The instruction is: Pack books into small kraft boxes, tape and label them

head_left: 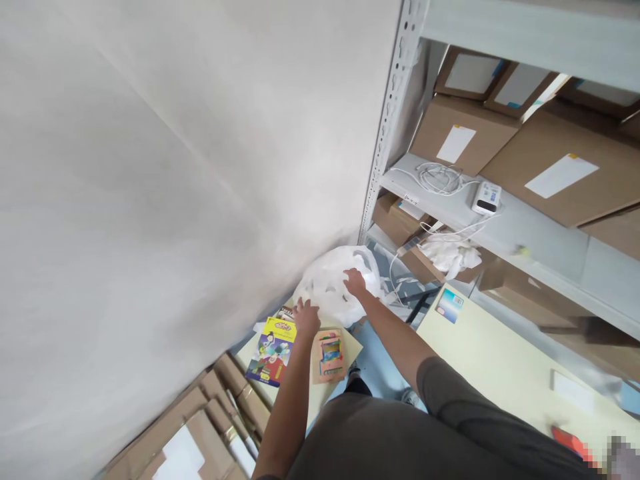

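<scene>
A crumpled white plastic bag (327, 277) sits at the far end of a small pale tabletop (353, 343), against the white wall. My right hand (355, 283) is over the bag, fingers bent and slightly apart; whether they touch the plastic is unclear. At the bag's near edge, my left hand (307, 318) is open with its fingers spread, holding nothing that I can see. Just left of that hand lies a yellow and purple illustrated book (271, 351). An orange-pink booklet (330, 355) lies to its right. A dark patterned item (285, 313) is partly hidden behind the yellow book.
Grey metal shelving (530, 233) at the right carries cardboard boxes (465, 137), a coiled white cable (440, 179) and a small white device (487, 198). A second pale table (480, 353) stands below it. Flattened cartons (200, 427) lean at lower left.
</scene>
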`<state>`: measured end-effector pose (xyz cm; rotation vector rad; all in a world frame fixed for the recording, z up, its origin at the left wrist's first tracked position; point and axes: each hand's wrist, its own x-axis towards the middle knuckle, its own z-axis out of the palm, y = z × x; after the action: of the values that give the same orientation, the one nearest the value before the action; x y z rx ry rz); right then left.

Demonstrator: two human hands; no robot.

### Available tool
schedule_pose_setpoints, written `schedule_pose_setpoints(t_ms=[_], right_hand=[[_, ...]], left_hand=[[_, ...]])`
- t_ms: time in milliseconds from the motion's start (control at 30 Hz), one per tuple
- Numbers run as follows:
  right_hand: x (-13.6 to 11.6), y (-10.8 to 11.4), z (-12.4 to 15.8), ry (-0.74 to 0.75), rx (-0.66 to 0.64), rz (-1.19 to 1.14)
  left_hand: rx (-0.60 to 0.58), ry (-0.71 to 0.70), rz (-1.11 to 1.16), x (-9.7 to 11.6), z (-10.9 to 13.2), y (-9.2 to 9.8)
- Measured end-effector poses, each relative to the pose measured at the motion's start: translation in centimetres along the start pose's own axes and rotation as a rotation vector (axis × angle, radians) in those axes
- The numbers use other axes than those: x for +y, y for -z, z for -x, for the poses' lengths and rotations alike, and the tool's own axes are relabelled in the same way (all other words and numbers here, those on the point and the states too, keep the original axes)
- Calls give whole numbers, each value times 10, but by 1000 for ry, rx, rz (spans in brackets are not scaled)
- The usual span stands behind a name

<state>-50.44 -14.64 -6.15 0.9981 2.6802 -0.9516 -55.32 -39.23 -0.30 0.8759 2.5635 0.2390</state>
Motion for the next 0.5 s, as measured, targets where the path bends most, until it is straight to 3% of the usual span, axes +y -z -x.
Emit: schedule_pose_setpoints(t_ms=[100, 233, 367, 500], right_hand=[[-8, 3, -2, 31, 41, -28], [-11, 28, 5, 143, 236, -139], [-15, 76, 18, 172, 321, -248], [-19, 130, 40, 266, 332, -373]], left_hand=[[32, -59, 61, 18, -5, -1], [180, -72, 311, 49, -21, -5], [295, -52, 556, 77, -40, -5], [325, -107, 699, 99, -60, 6]])
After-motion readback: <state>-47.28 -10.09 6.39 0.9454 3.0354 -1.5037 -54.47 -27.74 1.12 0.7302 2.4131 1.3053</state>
